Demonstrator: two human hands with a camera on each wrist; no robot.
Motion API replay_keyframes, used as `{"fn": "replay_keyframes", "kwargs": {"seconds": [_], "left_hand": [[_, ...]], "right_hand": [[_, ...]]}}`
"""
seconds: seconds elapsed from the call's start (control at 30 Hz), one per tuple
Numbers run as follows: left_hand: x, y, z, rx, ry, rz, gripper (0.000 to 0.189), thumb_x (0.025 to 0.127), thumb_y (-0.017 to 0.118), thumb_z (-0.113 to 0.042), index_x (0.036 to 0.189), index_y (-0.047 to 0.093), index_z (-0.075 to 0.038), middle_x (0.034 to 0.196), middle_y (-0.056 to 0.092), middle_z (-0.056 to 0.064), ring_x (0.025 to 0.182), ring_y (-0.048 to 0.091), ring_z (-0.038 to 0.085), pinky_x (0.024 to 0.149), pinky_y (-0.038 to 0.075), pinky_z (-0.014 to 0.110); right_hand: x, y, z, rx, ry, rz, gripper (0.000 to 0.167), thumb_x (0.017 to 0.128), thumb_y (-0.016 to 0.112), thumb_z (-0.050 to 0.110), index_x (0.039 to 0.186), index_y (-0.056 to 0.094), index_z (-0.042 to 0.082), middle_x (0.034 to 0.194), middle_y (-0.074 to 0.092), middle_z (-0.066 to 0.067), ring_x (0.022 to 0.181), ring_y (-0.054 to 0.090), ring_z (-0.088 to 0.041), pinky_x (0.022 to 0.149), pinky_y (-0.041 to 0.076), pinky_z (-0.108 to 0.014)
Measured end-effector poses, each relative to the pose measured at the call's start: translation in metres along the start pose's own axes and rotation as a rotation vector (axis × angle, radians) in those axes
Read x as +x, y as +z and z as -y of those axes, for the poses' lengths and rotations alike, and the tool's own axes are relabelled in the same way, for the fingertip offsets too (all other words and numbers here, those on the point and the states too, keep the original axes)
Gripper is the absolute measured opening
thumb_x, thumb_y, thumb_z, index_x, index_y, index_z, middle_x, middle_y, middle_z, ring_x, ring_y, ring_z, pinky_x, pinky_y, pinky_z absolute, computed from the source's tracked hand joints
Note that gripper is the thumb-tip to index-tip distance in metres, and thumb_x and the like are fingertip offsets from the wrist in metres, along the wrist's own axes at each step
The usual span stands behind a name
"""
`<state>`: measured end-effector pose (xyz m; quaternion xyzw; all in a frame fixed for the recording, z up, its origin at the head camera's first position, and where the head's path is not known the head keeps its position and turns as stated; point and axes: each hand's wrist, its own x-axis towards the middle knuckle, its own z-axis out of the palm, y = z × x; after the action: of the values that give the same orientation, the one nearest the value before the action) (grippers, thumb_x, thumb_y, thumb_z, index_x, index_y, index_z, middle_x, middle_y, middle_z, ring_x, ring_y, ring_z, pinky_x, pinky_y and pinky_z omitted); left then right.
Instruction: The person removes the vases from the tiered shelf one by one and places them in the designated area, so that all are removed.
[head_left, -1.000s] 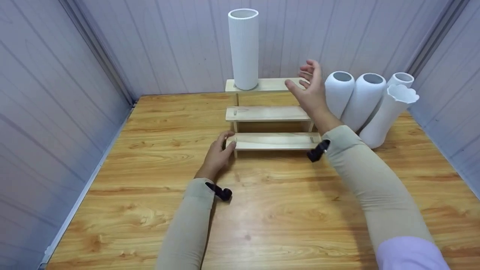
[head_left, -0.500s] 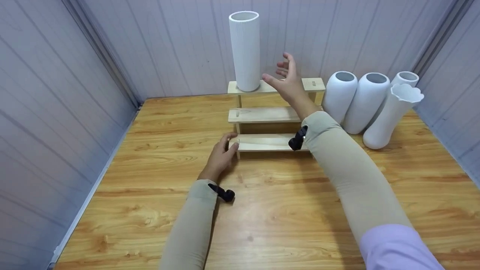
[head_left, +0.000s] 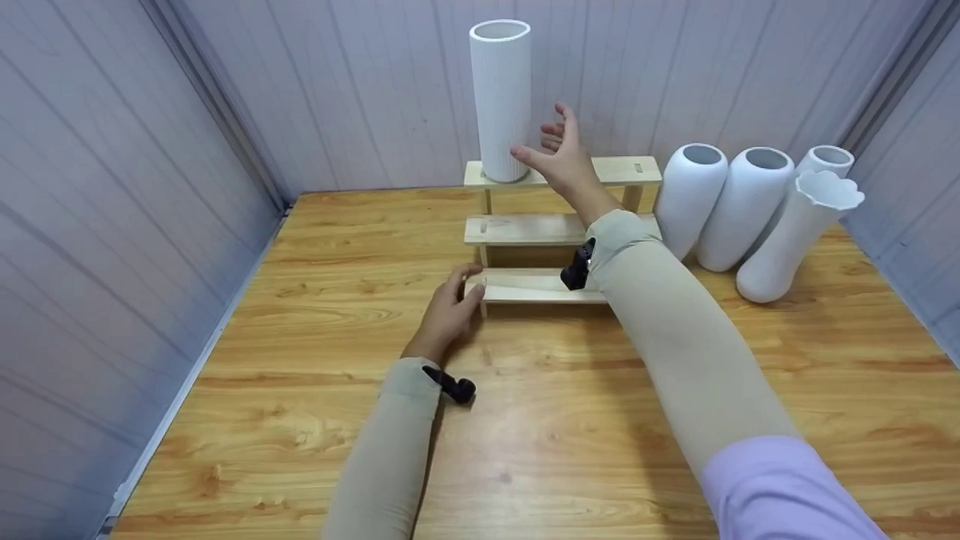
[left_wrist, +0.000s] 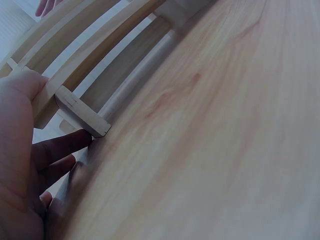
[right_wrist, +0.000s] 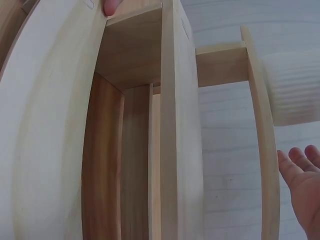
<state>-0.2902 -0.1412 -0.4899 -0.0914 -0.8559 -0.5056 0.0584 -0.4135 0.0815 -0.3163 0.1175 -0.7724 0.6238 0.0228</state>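
A tall white ribbed vase [head_left: 502, 105] stands upright on the left part of the top step of a three-tier wooden display shelf [head_left: 540, 229]. My right hand [head_left: 564, 159] is just to the right of this vase, its fingers spread and thumb toward it; the right wrist view shows a gap between the fingers and the ribbed vase [right_wrist: 295, 90]. With my left hand [head_left: 448, 309] I hold the left end of the lowest step. In the left wrist view the thumb lies over the plank [left_wrist: 52, 92] and the fingers are by the shelf leg [left_wrist: 82, 115].
Right of the shelf, several white vases stand close together: two smooth rounded ones [head_left: 690, 199] [head_left: 746, 210], one with a scalloped rim [head_left: 795, 240], and one partly hidden behind [head_left: 829, 159]. Pale panel walls [head_left: 360, 97] enclose the wooden table [head_left: 300, 420].
My right hand has moved left from near the vase group to beside the ribbed vase. My left hand stays at the lowest step's end. The view has shifted slightly.
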Motion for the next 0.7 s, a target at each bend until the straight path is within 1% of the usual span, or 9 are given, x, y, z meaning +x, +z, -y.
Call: {"fn": "replay_keyframes", "kwargs": {"seconds": [0.07,0.23,0.43,0.57,0.7], "left_hand": [[-0.001,0.001,-0.001,-0.002,-0.016,0.006,0.037,0.104,0.055,-0.030,0.140,0.054,-0.020,0.147,0.054,0.003,0.137,0.047,0.022,0.114,0.034,0.043],[-0.001,0.001,-0.003,0.007,-0.014,0.007,0.037,0.104,0.055,-0.031,0.140,0.054,-0.020,0.147,0.054,0.003,0.138,0.046,0.021,0.114,0.034,0.042],[0.000,-0.003,-0.002,0.009,-0.010,-0.011,0.037,0.104,0.056,-0.030,0.139,0.055,-0.018,0.146,0.055,0.004,0.138,0.046,0.021,0.115,0.033,0.040],[-0.003,-0.003,-0.001,-0.001,-0.012,-0.011,0.037,0.104,0.056,-0.030,0.138,0.055,-0.018,0.145,0.056,0.003,0.136,0.048,0.021,0.114,0.035,0.040],[-0.006,-0.002,-0.001,-0.010,-0.009,-0.004,0.037,0.104,0.056,-0.031,0.138,0.055,-0.018,0.144,0.056,0.003,0.134,0.049,0.021,0.113,0.035,0.040]], "right_hand": [[0.001,0.003,0.000,0.015,0.017,0.016,0.111,0.082,0.085,0.034,0.162,0.008,0.025,0.157,0.036,-0.007,0.142,0.040,-0.021,0.113,0.037,-0.030],[0.005,0.013,0.004,0.018,0.041,0.042,0.114,0.082,0.086,0.030,0.162,0.006,0.025,0.159,0.034,-0.006,0.141,0.040,-0.018,0.113,0.037,-0.029],[0.010,0.023,0.012,-0.070,0.053,0.059,0.113,0.084,0.084,0.036,0.162,0.003,0.029,0.161,0.030,-0.003,0.145,0.034,-0.016,0.116,0.032,-0.033],[0.008,0.028,0.012,-0.136,0.071,0.069,0.109,0.086,0.080,0.039,0.163,0.004,0.025,0.162,0.029,-0.002,0.145,0.033,-0.015,0.116,0.033,-0.031],[0.005,0.028,0.011,-0.162,0.071,0.055,0.107,0.087,0.080,0.039,0.164,0.008,0.022,0.162,0.030,-0.002,0.143,0.035,-0.015,0.114,0.034,-0.029]]}}
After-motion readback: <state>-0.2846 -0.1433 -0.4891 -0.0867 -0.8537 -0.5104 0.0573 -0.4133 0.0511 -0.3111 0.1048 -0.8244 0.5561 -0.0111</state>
